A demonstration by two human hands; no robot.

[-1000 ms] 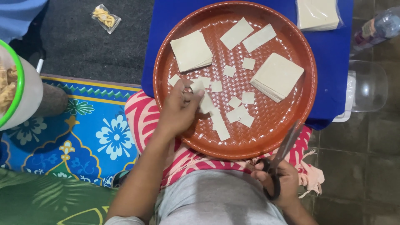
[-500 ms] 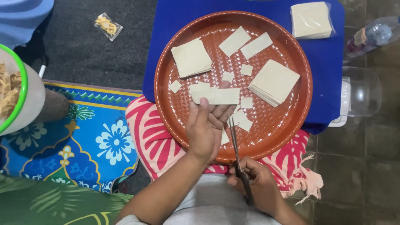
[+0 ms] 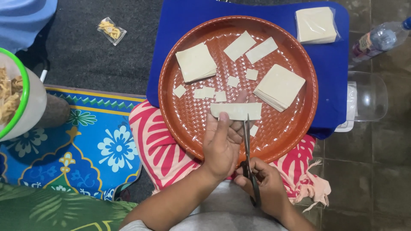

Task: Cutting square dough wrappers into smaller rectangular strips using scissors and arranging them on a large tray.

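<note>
Left hand [image 3: 221, 147] grip holds a dough strip [image 3: 236, 111] at frame centre; right hand [image 3: 262, 188] grip holds scissors [image 3: 248, 149], blades at the strip.

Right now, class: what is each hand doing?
Left hand: closed on a pale dough strip, held over the brown tray.
Right hand: closed around scissors, blades at the strip.

Both forearms are brought in from the bottom edge, angled up toward the middle. The left hand [image 3: 221, 147] is held out ahead with the thumb stretched forward and pinched against the fingers. The right hand [image 3: 263, 188] is kept just behind and beside it, nearly touching, fingers curled shut in a tight grip, knuckles turned up.
</note>
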